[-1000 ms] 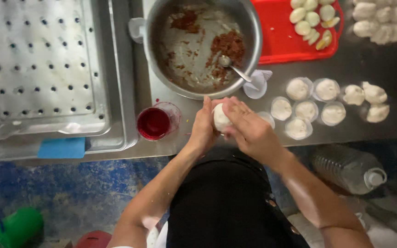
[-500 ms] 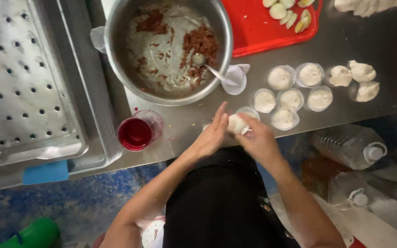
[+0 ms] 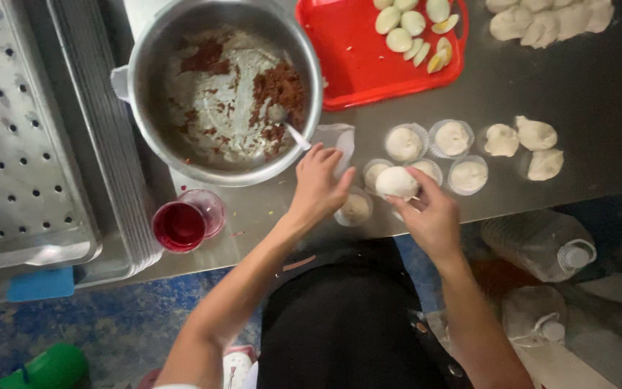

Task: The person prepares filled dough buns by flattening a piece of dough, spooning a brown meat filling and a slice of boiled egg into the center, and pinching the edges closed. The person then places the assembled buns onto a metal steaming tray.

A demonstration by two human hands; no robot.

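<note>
Hands now apart: left hand by spoon, right hand gripping dough ball

Steel table bears pot, red tray, buns.

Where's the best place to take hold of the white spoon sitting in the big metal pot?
Grip the spoon by its free handle end, which leans out over the pot rim on the near right side. Come from that side, where the left hand already hovers; the bowl end is buried in the reddish filling.

Hands now apart, left hand off dough ball
</note>
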